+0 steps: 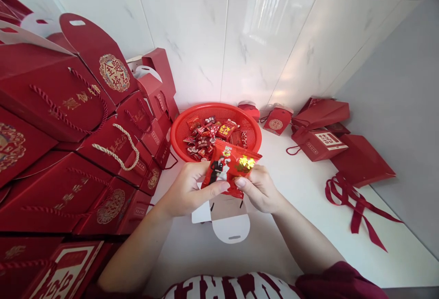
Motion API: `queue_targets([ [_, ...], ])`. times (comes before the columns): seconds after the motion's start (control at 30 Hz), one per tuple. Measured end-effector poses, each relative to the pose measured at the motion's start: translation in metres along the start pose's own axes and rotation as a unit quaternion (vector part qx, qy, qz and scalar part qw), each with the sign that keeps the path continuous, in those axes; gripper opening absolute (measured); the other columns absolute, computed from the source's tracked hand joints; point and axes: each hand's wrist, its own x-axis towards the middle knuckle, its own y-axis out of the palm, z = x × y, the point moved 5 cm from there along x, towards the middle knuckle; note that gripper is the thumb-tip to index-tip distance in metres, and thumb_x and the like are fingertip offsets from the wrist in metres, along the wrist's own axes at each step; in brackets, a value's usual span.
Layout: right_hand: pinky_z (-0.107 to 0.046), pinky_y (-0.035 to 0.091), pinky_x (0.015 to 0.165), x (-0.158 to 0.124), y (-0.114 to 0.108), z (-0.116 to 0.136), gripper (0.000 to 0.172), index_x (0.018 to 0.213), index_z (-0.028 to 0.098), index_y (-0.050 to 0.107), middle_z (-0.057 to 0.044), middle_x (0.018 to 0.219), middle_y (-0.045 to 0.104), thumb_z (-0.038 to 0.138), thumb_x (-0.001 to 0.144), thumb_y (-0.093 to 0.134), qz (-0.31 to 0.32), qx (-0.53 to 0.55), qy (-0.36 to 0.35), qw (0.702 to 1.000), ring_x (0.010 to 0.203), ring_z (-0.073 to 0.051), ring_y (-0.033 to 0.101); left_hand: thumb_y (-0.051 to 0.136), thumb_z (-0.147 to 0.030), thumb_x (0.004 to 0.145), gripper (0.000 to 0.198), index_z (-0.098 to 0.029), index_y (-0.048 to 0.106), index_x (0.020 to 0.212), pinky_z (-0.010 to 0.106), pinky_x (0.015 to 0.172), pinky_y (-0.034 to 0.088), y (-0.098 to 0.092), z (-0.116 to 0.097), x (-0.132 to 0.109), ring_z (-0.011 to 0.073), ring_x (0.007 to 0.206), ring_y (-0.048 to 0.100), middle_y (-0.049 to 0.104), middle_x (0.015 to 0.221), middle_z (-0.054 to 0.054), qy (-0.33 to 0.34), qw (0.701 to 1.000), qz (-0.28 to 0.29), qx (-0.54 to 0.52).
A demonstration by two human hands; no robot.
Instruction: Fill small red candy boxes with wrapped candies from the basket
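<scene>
A shiny red candy packet (227, 166), printed with a couple figure and gold characters, is held up between both hands. My left hand (192, 187) grips its left side, thumb across the front. On the lower right side, my right hand (259, 188) pinches the packet with thumb and fingers. Below the packet stands an unfolded gift box (231, 228), its pale inside and rounded white flap showing; the packet and hands cover part of it. Just behind the hands sits a red plastic basket (176, 136) holding several wrapped candies (202, 141).
Red gift boxes with rope handles (78, 102) are stacked high along the left. Small red boxes (277, 120) stand by the tiled wall (192, 29). More red boxes (318, 143) and a loose dark red ribbon (358, 203) lie on the white table (295, 171) at right.
</scene>
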Motion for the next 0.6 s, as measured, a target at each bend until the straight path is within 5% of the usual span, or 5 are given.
queue_targets([
  [0.17,-0.024,0.042,0.057,-0.001,0.005,-0.009,0.040,0.077,0.018,0.057,0.000,0.068,0.052,0.050,0.100,0.051,0.026,0.118,0.090,0.989,0.061,-0.013,0.048,0.068,-0.031,0.088,0.018,-0.014,0.066,0.087,0.024,0.066,0.045,0.000,-0.002,0.000,0.0139,0.070,0.055,0.061,0.076,0.001,0.024,0.999,-0.026,0.027],
  [0.33,-0.028,0.049,0.072,0.000,0.009,-0.005,0.030,0.086,0.019,0.063,-0.003,0.077,0.060,0.043,0.100,0.052,0.071,0.151,0.069,0.984,0.074,-0.016,0.056,0.067,-0.034,0.088,0.025,-0.015,0.062,0.074,0.022,0.058,0.039,0.001,-0.004,0.000,0.0113,0.061,0.049,0.056,0.065,-0.001,0.024,1.000,0.001,0.007],
  [0.6,-0.026,0.046,0.063,-0.001,-0.003,-0.001,0.029,0.078,0.018,0.058,-0.001,0.071,0.055,0.037,0.099,0.053,-0.003,0.055,0.054,0.997,0.066,-0.014,0.051,0.066,-0.037,0.088,0.024,-0.013,0.068,0.086,0.026,0.072,0.045,-0.011,-0.004,0.002,0.0163,0.076,0.058,0.066,0.080,0.003,0.005,0.999,0.017,0.030],
])
